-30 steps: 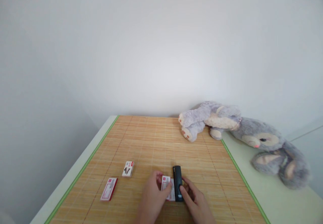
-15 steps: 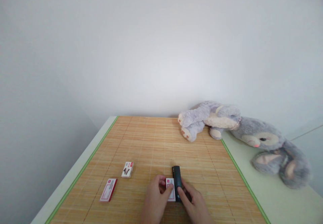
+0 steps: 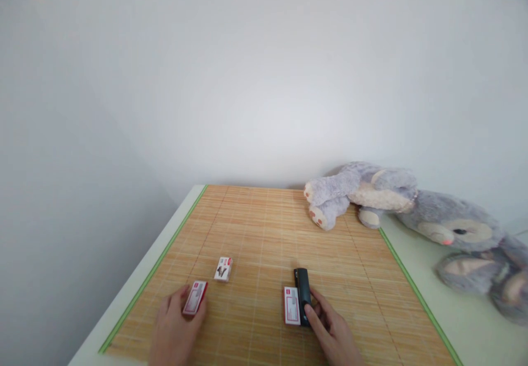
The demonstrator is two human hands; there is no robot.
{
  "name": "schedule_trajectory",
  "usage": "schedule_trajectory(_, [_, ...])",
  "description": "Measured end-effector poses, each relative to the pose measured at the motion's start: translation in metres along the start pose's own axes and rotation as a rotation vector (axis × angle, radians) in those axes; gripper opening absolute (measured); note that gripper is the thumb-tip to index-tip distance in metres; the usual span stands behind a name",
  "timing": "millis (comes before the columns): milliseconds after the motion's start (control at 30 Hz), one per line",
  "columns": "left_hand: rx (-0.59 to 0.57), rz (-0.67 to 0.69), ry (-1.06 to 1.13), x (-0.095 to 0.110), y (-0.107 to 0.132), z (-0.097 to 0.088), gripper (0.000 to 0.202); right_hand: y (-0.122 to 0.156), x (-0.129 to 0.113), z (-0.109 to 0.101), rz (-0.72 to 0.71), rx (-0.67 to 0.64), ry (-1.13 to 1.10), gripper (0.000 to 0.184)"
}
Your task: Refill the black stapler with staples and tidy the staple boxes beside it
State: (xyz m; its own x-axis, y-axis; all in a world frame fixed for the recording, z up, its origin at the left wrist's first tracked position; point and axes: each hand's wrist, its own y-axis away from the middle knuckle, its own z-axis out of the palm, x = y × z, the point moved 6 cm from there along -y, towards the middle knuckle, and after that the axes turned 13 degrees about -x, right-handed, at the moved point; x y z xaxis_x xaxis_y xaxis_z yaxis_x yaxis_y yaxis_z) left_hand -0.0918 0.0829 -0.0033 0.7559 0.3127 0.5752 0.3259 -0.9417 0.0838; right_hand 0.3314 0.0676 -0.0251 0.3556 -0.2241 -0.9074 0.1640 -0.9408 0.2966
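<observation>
left hand (image 3: 175, 330): fingers at near end of red-white box (image 3: 195, 298), left on bamboo mat (image 3: 264, 228); grasp cannot be told | right hand (image 3: 332, 330): pinches black stapler (image 3: 303, 294), mid-mat; second box (image 3: 291, 305) just beside it

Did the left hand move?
Yes. The left hand went left, away from the black stapler, and now touches the far-left red-and-white box.

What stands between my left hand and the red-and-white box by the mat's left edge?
Nothing visible. The left hand is at the red-and-white box, fingers on both its sides. The smaller box lies beyond, apart.
</observation>
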Motion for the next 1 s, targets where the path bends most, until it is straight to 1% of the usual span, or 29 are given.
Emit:
schedule_trajectory(67, [-0.092, -0.04, 0.071, -0.008, -0.002, 0.006, 0.06, -0.001, -0.002, 0.0, 0.01, 0.014, 0.006, 0.07])
schedule_trajectory(100, [-0.133, -0.053, 0.119, -0.005, 0.0, 0.011, 0.058, -0.001, -0.003, 0.0, 0.017, 0.02, 0.011, 0.071])
schedule_trajectory(167, [-0.188, -0.054, 0.223, 0.012, 0.01, 0.025, 0.059, -0.001, -0.007, 0.0, 0.034, 0.028, 0.028, 0.071])
schedule_trajectory(200, [-0.225, -0.035, 0.284, 0.027, 0.017, 0.035, 0.06, -0.001, -0.008, 0.001, 0.042, 0.031, 0.036, 0.071])
schedule_trajectory(267, [-0.307, 0.018, 0.394, 0.065, 0.033, 0.057, 0.061, 0.0, -0.011, 0.001, 0.047, 0.042, 0.052, 0.071])
schedule_trajectory(333, [-0.396, 0.057, 0.441, 0.106, 0.047, 0.081, 0.055, 0.0, -0.012, 0.002, 0.032, 0.05, 0.064, 0.072])
schedule_trajectory(400, [-0.436, 0.126, 0.486, 0.143, 0.056, 0.099, 0.048, 0.0, -0.011, 0.003, 0.012, 0.045, 0.077, 0.073])
schedule_trajectory(433, [-0.445, 0.157, 0.499, 0.157, 0.058, 0.106, 0.045, -0.001, -0.01, 0.003, 0.006, 0.042, 0.082, 0.073])
schedule_trajectory(500, [-0.455, 0.195, 0.501, 0.176, 0.06, 0.115, 0.041, -0.002, -0.007, 0.004, 0.006, 0.036, 0.091, 0.073])
schedule_trajectory(533, [-0.462, 0.205, 0.493, 0.181, 0.06, 0.118, 0.04, -0.002, -0.007, 0.004, 0.006, 0.034, 0.096, 0.072])
schedule_trajectory(600, [-0.473, 0.212, 0.479, 0.184, 0.06, 0.123, 0.039, -0.003, -0.006, 0.005, 0.003, 0.026, 0.097, 0.071])
schedule_trajectory(667, [-0.484, 0.2, 0.486, 0.181, 0.06, 0.126, 0.044, -0.002, -0.007, 0.005, -0.004, 0.024, 0.091, 0.069])
schedule_trajectory(767, [-0.516, 0.184, 0.562, 0.174, 0.06, 0.131, 0.048, 0.0, -0.013, 0.003, -0.008, 0.035, 0.086, 0.066])
schedule_trajectory(867, [-0.551, 0.17, 0.632, 0.17, 0.06, 0.136, 0.049, 0.003, -0.026, 0.003, -0.025, 0.013, 0.096, 0.064])
schedule_trajectory(1000, [-0.573, 0.15, 0.604, 0.17, 0.059, 0.139, 0.049, 0.005, -0.046, 0.007, -0.086, -0.048, 0.126, 0.073])
